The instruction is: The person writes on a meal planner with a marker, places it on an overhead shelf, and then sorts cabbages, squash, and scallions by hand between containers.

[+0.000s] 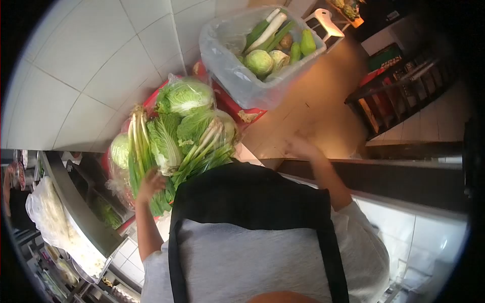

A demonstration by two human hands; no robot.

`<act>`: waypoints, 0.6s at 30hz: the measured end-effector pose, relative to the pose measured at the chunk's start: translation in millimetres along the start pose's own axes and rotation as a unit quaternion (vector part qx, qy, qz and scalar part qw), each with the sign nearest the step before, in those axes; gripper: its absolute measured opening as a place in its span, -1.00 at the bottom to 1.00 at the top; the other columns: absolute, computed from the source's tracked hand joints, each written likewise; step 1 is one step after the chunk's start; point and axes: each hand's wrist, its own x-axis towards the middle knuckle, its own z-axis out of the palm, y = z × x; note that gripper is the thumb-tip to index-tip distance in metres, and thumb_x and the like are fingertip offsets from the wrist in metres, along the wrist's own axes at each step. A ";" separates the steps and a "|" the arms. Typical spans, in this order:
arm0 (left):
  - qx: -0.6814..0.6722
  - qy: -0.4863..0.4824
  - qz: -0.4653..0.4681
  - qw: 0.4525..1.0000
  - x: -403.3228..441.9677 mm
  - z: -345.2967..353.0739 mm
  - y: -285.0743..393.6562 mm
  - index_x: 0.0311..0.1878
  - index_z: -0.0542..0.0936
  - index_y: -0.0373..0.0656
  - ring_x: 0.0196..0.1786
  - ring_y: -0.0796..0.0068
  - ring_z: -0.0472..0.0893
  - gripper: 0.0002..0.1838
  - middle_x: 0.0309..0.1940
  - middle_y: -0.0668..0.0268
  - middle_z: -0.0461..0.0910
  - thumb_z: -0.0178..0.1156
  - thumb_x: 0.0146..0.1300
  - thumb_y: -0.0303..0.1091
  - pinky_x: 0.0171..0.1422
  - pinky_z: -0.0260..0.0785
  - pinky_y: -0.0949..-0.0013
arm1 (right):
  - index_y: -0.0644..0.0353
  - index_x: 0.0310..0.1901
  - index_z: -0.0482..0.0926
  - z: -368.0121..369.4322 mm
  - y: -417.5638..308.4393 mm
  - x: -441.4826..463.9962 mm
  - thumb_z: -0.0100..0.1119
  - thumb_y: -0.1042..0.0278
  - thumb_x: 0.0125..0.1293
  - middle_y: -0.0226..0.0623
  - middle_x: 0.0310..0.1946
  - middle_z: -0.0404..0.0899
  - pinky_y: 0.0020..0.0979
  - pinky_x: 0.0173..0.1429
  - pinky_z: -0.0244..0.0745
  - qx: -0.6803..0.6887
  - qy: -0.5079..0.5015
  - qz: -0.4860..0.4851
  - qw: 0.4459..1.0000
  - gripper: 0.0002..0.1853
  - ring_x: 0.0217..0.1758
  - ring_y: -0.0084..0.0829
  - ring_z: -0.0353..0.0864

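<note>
Scallions lie nearest the left hand: the left scallion bundle points its pale root ends away from the person, toward the tiled wall, its long axis running back to the green tops beside that hand. The left hand's fingers are loosely curved, neither flat nor a fist; whether they grip any leaves or only rest against them, I cannot tell. The right hand, blurred and well apart from the pile, is over the floor, its fingers seemingly loosely spread, with nothing visible in them. The pile lies forward and to the left of the right hand. Counted, it shows two scallion bundles, the right scallion bundle slanting with its roots to the upper right; at least three napa cabbages, partly wrapped in plastic; and one pale round cabbage at the left, under film. Edges of one red container show around the pile. Beyond stands one plastic-lined tub, holding two cabbages and two green gourds, plus some long stalks too overlapped to count.
</note>
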 end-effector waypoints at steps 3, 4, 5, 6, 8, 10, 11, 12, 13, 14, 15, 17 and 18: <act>0.041 0.056 0.164 0.984 7.5 18.9 93.0 0.25 0.36 -0.16 -0.31 0.61 0.54 -0.58 -0.25 0.31 0.58 0.03 0.35 -0.32 -0.29 0.35 0.58 | 0.17 0.21 0.36 -83.8 41.7 34.4 0.12 0.18 0.25 -0.22 -0.31 0.55 -0.37 -0.23 0.51 0.038 0.184 -0.095 0.978 -0.49 -0.33 -0.40 0.56; 0.036 0.066 0.189 0.979 6.5 29.7 129.7 0.25 0.37 -0.17 -0.28 0.61 0.54 -0.58 -0.25 0.32 0.57 0.04 0.35 -0.33 -0.24 0.35 0.56 | 0.15 0.20 0.36 -118.5 22.2 31.9 0.16 0.22 0.23 -0.25 -0.33 0.54 -0.38 -0.24 0.50 0.025 0.200 -0.053 0.978 -0.49 -0.36 -0.41 0.53; 0.030 0.076 0.217 0.973 10.5 43.2 164.6 0.25 0.37 -0.18 -0.25 0.61 0.53 -0.58 -0.24 0.33 0.57 0.04 0.34 -0.35 -0.19 0.34 0.55 | 0.14 0.20 0.37 -156.0 3.1 29.2 0.20 0.26 0.21 -0.28 -0.35 0.53 -0.39 -0.24 0.50 0.010 0.217 -0.013 0.976 -0.49 -0.39 -0.43 0.51; 0.021 0.057 0.262 0.963 23.9 57.7 192.1 0.25 0.37 -0.20 -0.25 0.60 0.53 -0.59 -0.24 0.31 0.57 0.03 0.34 -0.36 -0.15 0.36 0.52 | 0.13 0.19 0.37 -181.8 -0.7 41.2 0.24 0.29 0.17 -0.27 -0.32 0.53 -0.40 -0.22 0.50 0.034 0.211 -0.046 0.976 -0.47 -0.36 -0.42 0.51; 0.012 0.005 0.322 0.947 46.4 98.6 249.2 0.25 0.35 -0.22 -0.22 0.54 0.56 -0.58 -0.21 0.26 0.59 0.02 0.35 -0.34 -0.06 0.38 0.46 | 0.13 0.18 0.38 -229.7 1.2 74.0 0.31 0.36 0.10 -0.25 -0.27 0.53 -0.41 -0.18 0.50 0.076 0.195 -0.116 0.971 -0.43 -0.30 -0.41 0.51; -0.080 -0.067 0.323 0.941 68.3 163.2 300.8 0.24 0.35 -0.21 -0.15 0.45 0.59 -0.58 -0.18 0.22 0.60 -0.03 0.36 -0.28 0.01 0.41 0.39 | 0.12 0.17 0.40 -257.6 -6.1 128.4 0.38 0.36 0.01 -0.16 -0.17 0.54 -0.34 -0.08 0.48 0.023 0.177 -0.218 0.959 -0.38 -0.17 -0.32 0.53; -0.172 -0.105 0.306 0.930 83.4 200.4 319.8 0.22 0.36 -0.21 -0.10 0.41 0.59 -0.59 -0.17 0.22 0.60 -0.07 0.37 -0.24 0.03 0.42 0.36 | 0.11 0.17 0.41 -268.3 -10.3 160.2 0.41 0.36 -0.04 -0.12 -0.13 0.55 -0.30 -0.03 0.48 -0.004 0.162 -0.273 0.948 -0.35 -0.10 -0.27 0.54; -0.294 -0.184 0.265 0.900 112.2 233.8 323.5 0.15 0.40 -0.20 -0.02 0.34 0.58 -0.60 -0.12 0.18 0.58 -0.05 0.36 -0.17 0.14 0.39 0.27 | 0.13 0.14 0.44 -278.1 -13.9 194.9 0.41 0.31 -0.07 -0.12 -0.08 0.53 -0.27 0.01 0.46 -0.017 0.127 -0.297 0.946 -0.35 -0.08 -0.25 0.54; -0.352 -0.222 0.216 0.883 137.1 278.4 325.2 0.09 0.43 -0.20 0.03 0.33 0.54 -0.60 -0.07 0.16 0.56 -0.05 0.36 -0.09 0.21 0.32 0.21 | 0.16 0.13 0.44 -280.0 -2.7 246.2 0.37 0.30 -0.01 -0.08 -0.06 0.51 -0.25 0.07 0.43 -0.022 0.118 -0.348 0.930 -0.40 -0.05 -0.20 0.53; -0.287 -0.245 0.228 0.897 159.3 317.1 321.9 0.07 0.44 -0.21 0.08 0.33 0.50 -0.57 -0.05 0.15 0.55 -0.05 0.36 -0.05 0.25 0.28 0.20 | 0.18 0.11 0.45 -282.0 11.9 303.8 0.29 0.27 0.08 -0.05 -0.05 0.50 -0.24 0.09 0.41 -0.062 0.121 -0.362 0.922 -0.48 -0.02 -0.16 0.52; -0.337 -0.210 0.059 0.916 192.5 358.8 307.8 0.04 0.47 -0.21 0.10 0.37 0.46 -0.56 -0.06 0.14 0.54 -0.06 0.37 -0.03 0.23 0.27 0.24 | 0.19 0.07 0.47 -280.3 12.9 347.2 0.22 0.26 0.16 -0.04 -0.07 0.51 -0.24 0.08 0.42 -0.097 0.131 -0.320 0.933 -0.57 -0.01 -0.15 0.52; -0.372 -0.118 -0.039 0.920 243.6 412.6 295.4 -0.18 0.54 -0.18 -0.40 0.47 0.43 -0.57 -0.32 0.22 0.54 0.02 0.31 0.06 -0.38 0.22 0.35 | 0.23 0.00 0.51 -273.4 28.9 440.9 0.13 0.20 0.26 -0.09 -0.16 0.59 -0.26 0.03 0.43 -0.012 0.073 -0.330 0.941 -0.65 -0.10 -0.15 0.57; -0.300 -0.128 -0.071 0.943 262.8 424.3 297.0 -0.36 0.55 -0.15 -0.63 0.52 0.33 -0.57 -0.48 0.30 0.52 0.08 0.27 0.09 -0.68 0.04 0.38 | 0.25 -0.01 0.50 -270.4 22.1 458.8 0.09 0.14 0.29 -0.09 -0.19 0.61 -0.28 0.04 0.43 -0.037 0.078 -0.330 0.940 -0.63 -0.10 -0.15 0.59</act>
